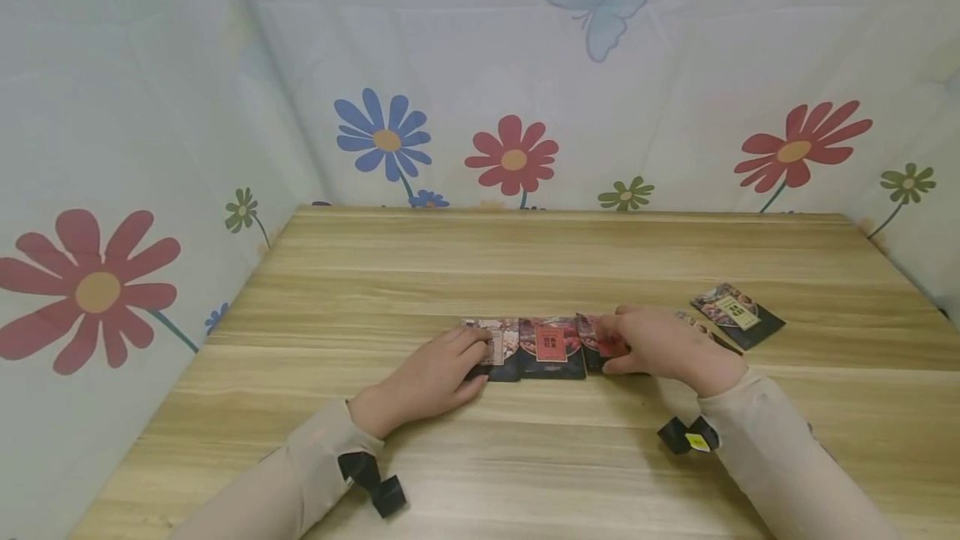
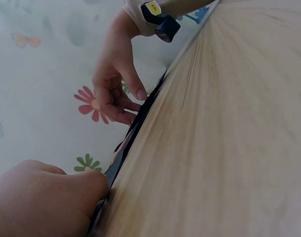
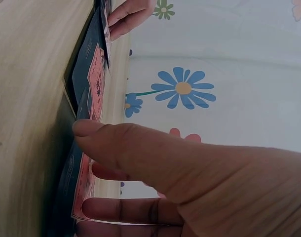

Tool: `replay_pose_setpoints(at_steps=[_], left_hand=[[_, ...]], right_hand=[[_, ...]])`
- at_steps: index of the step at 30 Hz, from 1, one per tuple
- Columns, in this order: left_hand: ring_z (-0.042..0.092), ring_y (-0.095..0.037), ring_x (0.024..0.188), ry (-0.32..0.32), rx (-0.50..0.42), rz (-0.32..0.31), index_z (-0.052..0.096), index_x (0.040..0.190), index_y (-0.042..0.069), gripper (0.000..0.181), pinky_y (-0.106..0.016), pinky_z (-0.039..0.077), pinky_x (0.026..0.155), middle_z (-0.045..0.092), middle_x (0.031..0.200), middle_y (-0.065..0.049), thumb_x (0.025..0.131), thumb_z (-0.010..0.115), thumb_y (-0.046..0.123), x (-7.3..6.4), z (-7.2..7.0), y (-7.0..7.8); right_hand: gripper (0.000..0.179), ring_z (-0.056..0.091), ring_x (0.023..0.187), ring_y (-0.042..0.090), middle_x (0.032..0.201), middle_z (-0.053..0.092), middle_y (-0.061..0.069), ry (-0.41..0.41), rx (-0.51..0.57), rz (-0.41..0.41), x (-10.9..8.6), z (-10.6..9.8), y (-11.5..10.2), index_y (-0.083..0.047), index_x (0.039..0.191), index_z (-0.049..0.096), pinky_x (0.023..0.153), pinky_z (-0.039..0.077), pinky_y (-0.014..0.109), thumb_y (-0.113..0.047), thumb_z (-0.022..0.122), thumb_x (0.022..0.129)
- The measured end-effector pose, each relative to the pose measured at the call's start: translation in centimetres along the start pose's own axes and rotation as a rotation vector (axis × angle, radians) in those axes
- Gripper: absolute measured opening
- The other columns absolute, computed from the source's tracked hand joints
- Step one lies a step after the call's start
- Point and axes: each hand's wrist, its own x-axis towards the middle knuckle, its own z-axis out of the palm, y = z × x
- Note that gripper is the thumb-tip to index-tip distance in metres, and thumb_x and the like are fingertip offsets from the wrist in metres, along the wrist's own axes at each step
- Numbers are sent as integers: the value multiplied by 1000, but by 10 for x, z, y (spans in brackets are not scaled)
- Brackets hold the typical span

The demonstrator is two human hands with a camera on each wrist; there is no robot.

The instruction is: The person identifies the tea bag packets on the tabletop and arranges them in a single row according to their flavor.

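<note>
Three thin dark printed cards lie side by side in a row on the table. My left hand [image 1: 431, 373] rests on the left card [image 1: 507, 348], its fingers over the pale label and its thumb near the lower edge. In the middle, a card [image 1: 552, 344] with a red label shows almost whole. My right hand [image 1: 660, 344] touches the right card [image 1: 589, 338], thumb low and fingers higher, covering much of it. In the right wrist view, the right thumb [image 3: 103, 140] and fingers reach across this card, whose edge overlaps the middle one.
Right of the row, a loose card [image 1: 738, 315] with a yellowish label lies at a slant. Another card [image 1: 693, 322] shows partly behind the right hand. The wood-grain table [image 1: 525, 473] ends at a flowered cloth backdrop [image 1: 450, 48]. Black wrist cameras hang below both sleeves.
</note>
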Motion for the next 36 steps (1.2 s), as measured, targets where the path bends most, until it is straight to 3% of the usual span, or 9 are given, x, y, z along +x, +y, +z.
replay_pose_setpoints(at_steps=[10, 18, 22, 28, 36], left_hand=[[55, -25, 121, 4, 5, 1, 61, 115, 9, 32, -37, 45, 108, 59, 128, -10, 92, 58, 31, 0, 0, 2], [55, -25, 122, -5, 3, -8, 61, 116, 9, 33, -38, 44, 109, 59, 129, -10, 93, 58, 32, -2, 2, 4], [55, -25, 122, 5, 4, -13, 61, 116, 9, 33, -38, 44, 108, 59, 129, -9, 92, 58, 32, -3, 3, 4], [56, -23, 120, 29, 12, -10, 61, 114, 10, 31, -37, 46, 107, 59, 127, -8, 92, 59, 32, -5, 6, 4], [55, -24, 119, 33, 14, 2, 61, 115, 9, 32, -37, 46, 106, 59, 127, -8, 92, 59, 31, -4, 6, 5]], right_hand=[[22, 44, 66, 10, 78, 53, -1, 37, 21, -22, -2, 1, 3, -14, 93, 63, 57, 38, 24, -31, 73, 83], [30, 59, 81, 13, 101, 63, 5, 37, 117, 38, -10, -6, 11, -11, 109, 67, 69, 53, 31, -32, 70, 87], [35, 63, 88, 19, 110, 63, 11, 74, 69, 43, -17, -10, 16, -8, 113, 66, 72, 56, 37, -29, 70, 86], [31, 64, 94, 25, 112, 61, 11, 169, 33, 18, -30, -10, 28, -8, 109, 67, 77, 56, 40, -26, 73, 84], [29, 64, 95, 25, 109, 63, 11, 195, -7, 4, -49, -4, 47, -8, 107, 68, 77, 56, 42, -26, 73, 84]])
